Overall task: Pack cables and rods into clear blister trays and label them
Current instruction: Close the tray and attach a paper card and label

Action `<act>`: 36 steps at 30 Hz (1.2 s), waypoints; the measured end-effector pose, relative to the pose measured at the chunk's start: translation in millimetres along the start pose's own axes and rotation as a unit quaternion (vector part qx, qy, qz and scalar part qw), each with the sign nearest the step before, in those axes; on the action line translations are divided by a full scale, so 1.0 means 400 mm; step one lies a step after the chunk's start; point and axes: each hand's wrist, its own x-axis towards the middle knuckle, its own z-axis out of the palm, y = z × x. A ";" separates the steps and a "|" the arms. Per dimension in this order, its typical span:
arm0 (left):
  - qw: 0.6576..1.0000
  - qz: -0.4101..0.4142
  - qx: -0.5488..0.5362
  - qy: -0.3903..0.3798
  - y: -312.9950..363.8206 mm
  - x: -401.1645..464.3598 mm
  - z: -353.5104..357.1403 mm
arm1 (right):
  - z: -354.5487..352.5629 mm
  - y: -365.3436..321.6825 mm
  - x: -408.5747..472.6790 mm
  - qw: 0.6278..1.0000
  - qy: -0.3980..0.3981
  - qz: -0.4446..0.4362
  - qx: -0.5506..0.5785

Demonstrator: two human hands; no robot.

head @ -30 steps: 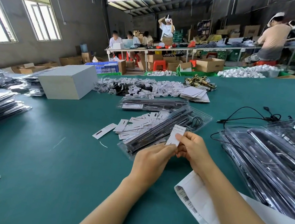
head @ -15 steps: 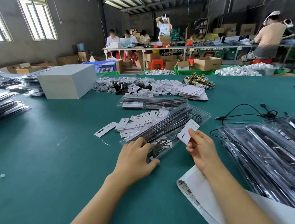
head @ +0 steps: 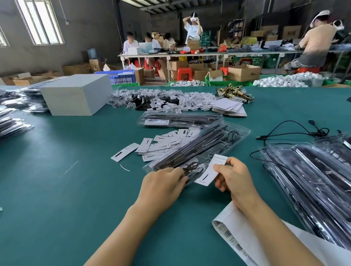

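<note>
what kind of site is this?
Likely a small factory packing floor: stacked blister trays on a long green table, loose labels, cardboard cartons and other workers at benches behind.

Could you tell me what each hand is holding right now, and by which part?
The right hand pinches a white label card by its right edge. The left hand grips the near end of the clear blister tray.

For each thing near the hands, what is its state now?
blister tray: filled with rods and cable, near end held
label card: pinched, at the tray's near end
left hand: grips the tray's near end
right hand: pinches the card
loose cable: unpacked on the table
</note>
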 end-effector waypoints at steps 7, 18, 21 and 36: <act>0.999 0.002 -0.011 0.049 0.034 0.001 -0.009 | 0.023 -0.005 -0.003 0.999 -0.009 0.042 -0.007; 0.993 -0.016 0.020 0.117 0.092 -0.002 0.000 | 0.053 0.001 -0.007 0.996 0.065 0.036 -0.038; 0.992 -0.019 0.022 0.122 0.095 -0.002 0.004 | 0.055 -0.004 -0.004 0.995 0.072 0.046 -0.049; 0.987 -0.024 0.024 0.157 0.092 0.002 0.011 | 0.026 -0.020 0.006 0.990 0.068 0.106 0.066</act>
